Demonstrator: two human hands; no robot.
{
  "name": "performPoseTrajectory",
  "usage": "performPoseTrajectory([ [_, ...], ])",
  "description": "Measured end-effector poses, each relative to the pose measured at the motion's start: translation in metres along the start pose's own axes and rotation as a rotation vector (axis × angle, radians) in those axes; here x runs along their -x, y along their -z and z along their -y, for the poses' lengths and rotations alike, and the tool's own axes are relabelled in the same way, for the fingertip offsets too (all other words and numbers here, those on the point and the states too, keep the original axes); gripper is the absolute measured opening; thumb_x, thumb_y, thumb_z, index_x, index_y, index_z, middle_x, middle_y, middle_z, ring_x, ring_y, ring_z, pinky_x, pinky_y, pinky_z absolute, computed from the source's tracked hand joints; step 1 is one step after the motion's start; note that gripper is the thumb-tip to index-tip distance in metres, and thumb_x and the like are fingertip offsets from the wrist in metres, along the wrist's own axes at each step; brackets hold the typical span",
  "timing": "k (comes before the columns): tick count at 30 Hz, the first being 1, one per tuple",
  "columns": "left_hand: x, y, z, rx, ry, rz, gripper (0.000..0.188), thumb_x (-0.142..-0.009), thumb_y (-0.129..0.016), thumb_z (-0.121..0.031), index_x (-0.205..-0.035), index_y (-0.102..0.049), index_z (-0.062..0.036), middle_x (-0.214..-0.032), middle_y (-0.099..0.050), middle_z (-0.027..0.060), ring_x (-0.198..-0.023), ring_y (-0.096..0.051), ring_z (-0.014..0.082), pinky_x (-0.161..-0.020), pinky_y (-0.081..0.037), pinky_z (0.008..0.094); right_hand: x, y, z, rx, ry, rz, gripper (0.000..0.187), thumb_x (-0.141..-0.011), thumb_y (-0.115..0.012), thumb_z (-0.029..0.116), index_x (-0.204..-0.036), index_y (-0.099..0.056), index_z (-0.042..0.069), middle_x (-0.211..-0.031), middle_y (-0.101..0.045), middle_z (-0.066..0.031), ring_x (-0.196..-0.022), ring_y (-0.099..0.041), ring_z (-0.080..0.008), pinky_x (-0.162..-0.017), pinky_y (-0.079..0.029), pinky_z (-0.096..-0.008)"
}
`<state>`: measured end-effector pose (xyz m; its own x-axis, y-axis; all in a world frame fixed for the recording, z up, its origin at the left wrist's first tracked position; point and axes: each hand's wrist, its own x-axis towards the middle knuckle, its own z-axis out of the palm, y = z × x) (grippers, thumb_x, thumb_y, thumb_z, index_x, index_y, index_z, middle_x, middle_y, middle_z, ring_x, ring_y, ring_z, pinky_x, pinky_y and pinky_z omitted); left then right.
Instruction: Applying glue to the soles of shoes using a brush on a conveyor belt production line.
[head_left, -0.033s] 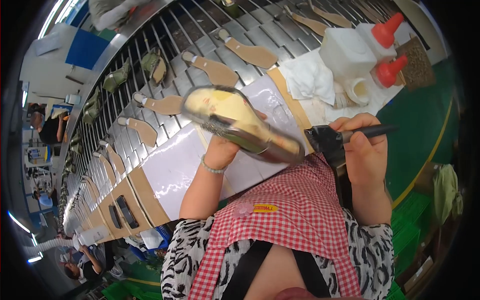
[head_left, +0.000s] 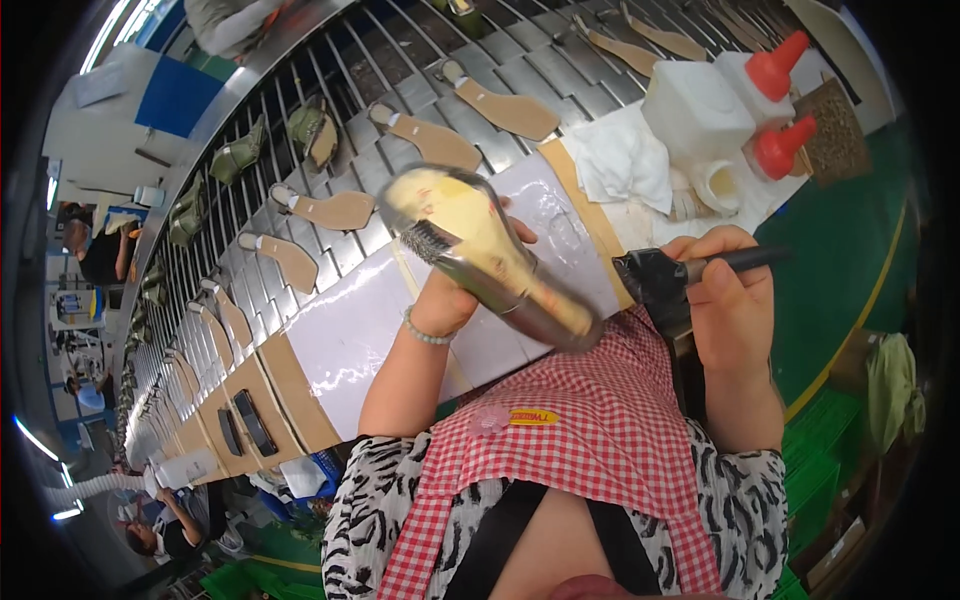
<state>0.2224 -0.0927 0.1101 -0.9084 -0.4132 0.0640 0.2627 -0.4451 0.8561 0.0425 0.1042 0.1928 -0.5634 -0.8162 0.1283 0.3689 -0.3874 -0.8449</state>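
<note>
A lasted shoe (head_left: pixel 500 270), sole side up, lies in my left hand (head_left: pixel 447 303). Its bottom is pale yellow and its sides dark and glossy; motion blurs the outline. My thumb side shows at the near edge, and fingertips reach past the far edge. A dark bristly patch (head_left: pixel 428 241) sits on the shoe's left side; I cannot tell what it is. To the right, my right hand (head_left: pixel 728 300) is closed round a black-handled brush (head_left: pixel 650 280) with a broad, dark head. The brush head is apart from the shoe.
Tan soles (head_left: pixel 510 107) lie along a metal slatted conveyor (head_left: pixel 380 60), with green shoe uppers (head_left: pixel 238 155) farther left. White bottles with red caps (head_left: pixel 778 68), an open pot (head_left: pixel 718 186) and a white cloth (head_left: pixel 618 155) stand at the right. Other people work at far left.
The shoe in my left hand has tilted a little, its toe end shifting slightly right, and more of the bristly patch shows. My right hand and the brush have barely moved.
</note>
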Motion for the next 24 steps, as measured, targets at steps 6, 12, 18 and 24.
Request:
performPoseTrajectory([
  [6, 0.005, 0.014, 0.011, -0.027, 0.340, 0.292, 0.108, -0.050, -0.088, -0.051, -0.132, -0.041, 0.0004, -0.124, -0.053, 0.0089, -0.111, -0.052, 0.0194, -0.094, -0.042, 0.0328, -0.010, 0.001, -0.009, -0.243, -0.232, -0.040, 0.015, -0.088, -0.060, 0.006, -0.101, -0.057, 0.000, -0.099, -0.064, -0.0120, -0.090, -0.061, -0.0158, -0.086, -0.047, -0.0309],
  [12, -0.007, -0.012, 0.001, -0.134, 0.376, 0.404, 0.102, -0.051, -0.089, -0.047, -0.129, -0.044, 0.0014, -0.122, -0.054, 0.0105, -0.110, -0.052, 0.0198, -0.093, -0.043, 0.0321, -0.006, -0.012, -0.018, 0.407, 0.137, 0.202, 0.017, -0.078, -0.068, -0.002, -0.094, -0.061, -0.002, -0.098, -0.063, -0.0117, -0.090, -0.060, -0.0142, -0.079, -0.048, -0.0272],
  [18, 0.000, -0.006, 0.006, -0.116, 0.444, 0.421, 0.102, -0.051, -0.088, -0.047, -0.129, -0.045, 0.0017, -0.121, -0.055, 0.0106, -0.111, -0.052, 0.0197, -0.094, -0.042, 0.0319, -0.004, -0.015, -0.011, 0.638, 0.331, 0.287, 0.018, -0.071, -0.073, -0.001, -0.086, -0.063, -0.001, -0.085, -0.064, -0.0133, -0.080, -0.063, -0.0222, -0.070, -0.049, -0.0285],
  [24, 0.006, -0.012, 0.005, -0.082, 0.442, 0.428, 0.101, -0.051, -0.089, -0.045, -0.129, -0.045, 0.0020, -0.123, -0.054, 0.0103, -0.111, -0.051, 0.0187, -0.095, -0.041, 0.0318, -0.001, -0.013, -0.009, 0.463, 0.163, 0.323, 0.018, -0.070, -0.073, -0.002, -0.086, -0.063, 0.000, -0.084, -0.064, -0.0135, -0.080, -0.063, -0.0215, -0.070, -0.049, -0.0284],
])
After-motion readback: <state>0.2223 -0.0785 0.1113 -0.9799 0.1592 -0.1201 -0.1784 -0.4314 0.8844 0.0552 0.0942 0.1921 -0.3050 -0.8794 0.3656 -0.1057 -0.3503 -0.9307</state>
